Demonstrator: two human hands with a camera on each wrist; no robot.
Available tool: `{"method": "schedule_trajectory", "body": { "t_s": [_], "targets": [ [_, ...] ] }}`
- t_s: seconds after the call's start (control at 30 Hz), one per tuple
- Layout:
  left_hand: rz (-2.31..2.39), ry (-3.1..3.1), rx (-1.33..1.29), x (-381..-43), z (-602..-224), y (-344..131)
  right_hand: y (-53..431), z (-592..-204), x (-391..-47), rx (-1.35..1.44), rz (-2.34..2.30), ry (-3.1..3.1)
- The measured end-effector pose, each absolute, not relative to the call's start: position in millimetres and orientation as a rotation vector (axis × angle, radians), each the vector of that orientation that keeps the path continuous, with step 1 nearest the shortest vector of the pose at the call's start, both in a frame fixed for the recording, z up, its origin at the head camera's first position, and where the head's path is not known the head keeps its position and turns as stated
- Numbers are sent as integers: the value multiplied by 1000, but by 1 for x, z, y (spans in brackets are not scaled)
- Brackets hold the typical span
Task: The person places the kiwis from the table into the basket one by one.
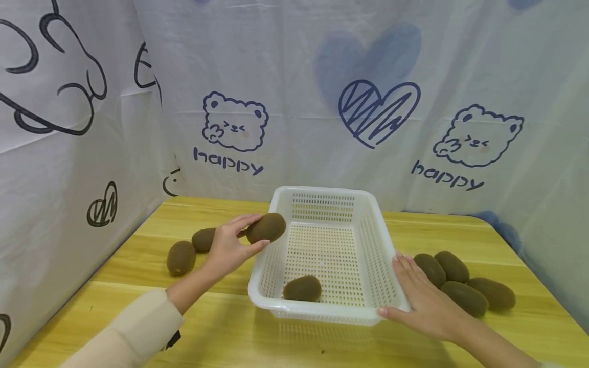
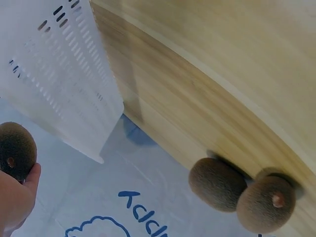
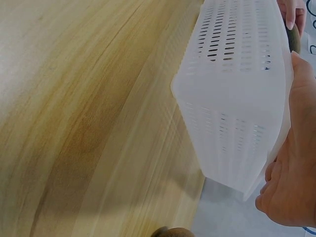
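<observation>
My left hand holds a brown kiwi between thumb and fingers, at the left rim of a white perforated plastic basket. The same held kiwi shows at the left edge of the left wrist view. Inside the basket, another kiwi lies at the near left corner. My right hand rests on the basket's right rim near the front corner, fingers extended along the rim and thumb over the front edge. In the right wrist view, that hand touches the basket's upper edge.
Two kiwis, one nearer and one behind it, lie on the wooden table left of the basket. Several kiwis are grouped to its right, close beside my right hand. A printed white cloth hangs behind the table.
</observation>
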State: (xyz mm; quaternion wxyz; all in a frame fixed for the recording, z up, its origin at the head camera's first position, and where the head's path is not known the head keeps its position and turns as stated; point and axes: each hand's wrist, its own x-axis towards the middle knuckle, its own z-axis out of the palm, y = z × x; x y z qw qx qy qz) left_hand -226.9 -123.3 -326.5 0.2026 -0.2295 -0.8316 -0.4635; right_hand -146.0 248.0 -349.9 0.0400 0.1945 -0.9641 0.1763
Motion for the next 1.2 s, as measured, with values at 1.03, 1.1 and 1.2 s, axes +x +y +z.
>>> {"method": "schedule_trajectory", "body": {
  "t_s": [1.03, 1.1, 1.2],
  "targets": [
    [-780, -2838, -1128, -261, -342, -51, 248, -353, -145, 597, 543, -2940],
    [-760, -2862, -1109, -262, -343, -49, 248, -352, -145, 597, 538, -2943],
    [-726, -2923, -1074, -264, -345, -47, 248, -352, -146, 599, 526, -2944]
  ]
}}
